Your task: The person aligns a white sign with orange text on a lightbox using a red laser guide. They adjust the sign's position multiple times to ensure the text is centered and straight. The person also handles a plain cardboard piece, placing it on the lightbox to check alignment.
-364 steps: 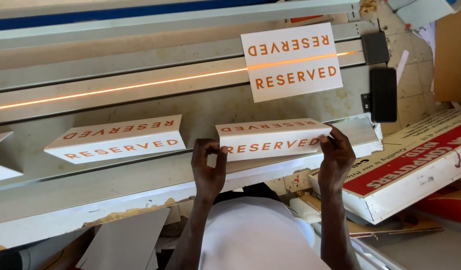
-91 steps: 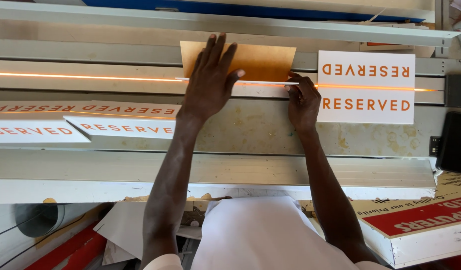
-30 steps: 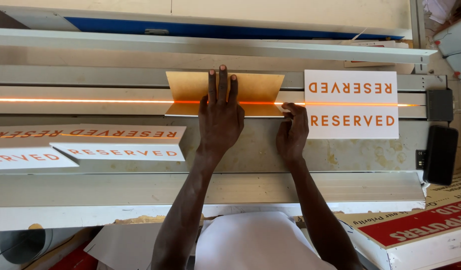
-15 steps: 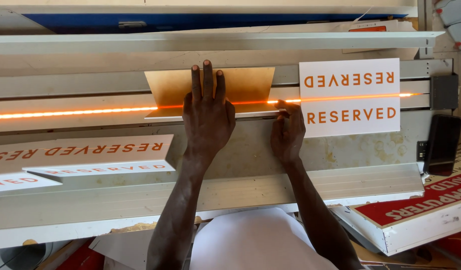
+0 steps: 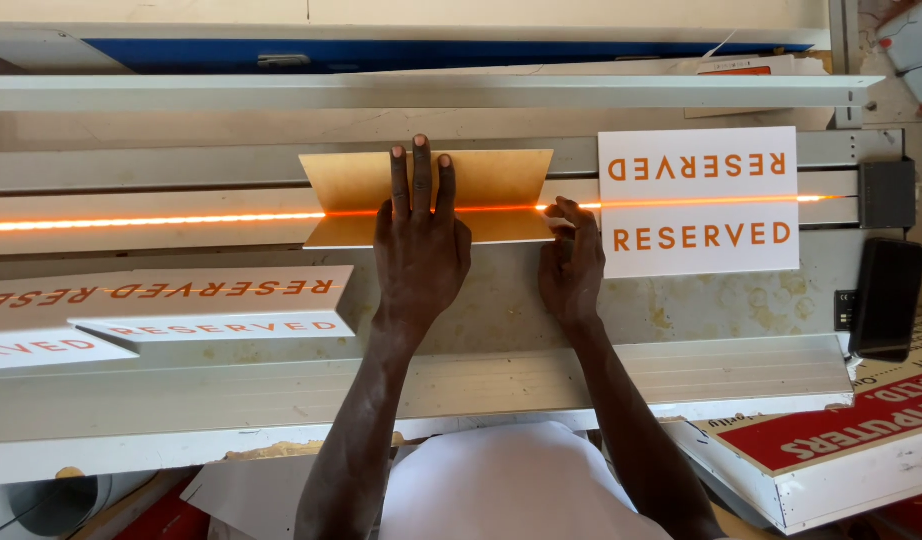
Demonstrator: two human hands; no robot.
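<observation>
Two hands work a brown sheet [image 5: 481, 178] that lies across a glowing orange line [image 5: 151, 220] on the desk [image 5: 701, 305]. No container with visible contents is in view; only a white box with a red printed face [image 5: 831, 450] sits at the lower right, and what it holds cannot be seen.

The left hand [image 5: 419, 245] lies flat on the brown sheet, palm down, three fingers [image 5: 421, 180] stretched straight across the orange line and pressing the sheet down. It grips nothing. The right hand [image 5: 571, 265] is half curled just beside the sheet's lower right corner, its fingertips seemingly touching that edge, though the contact is hard to make out.

The sheet is bent along the line, its far half tilted up and its near half flat. To its right, just beside it, a white sign with orange lettering [image 5: 699, 200] lies flat over the same line. To the left, two folded white signs [image 5: 211, 305] rest on the desk, well apart from the hands. A dark phone-like slab [image 5: 886, 298] sits at the desk's right end. Behind runs a pale metal rail [image 5: 381, 92] and a blue panel [image 5: 431, 52].
</observation>
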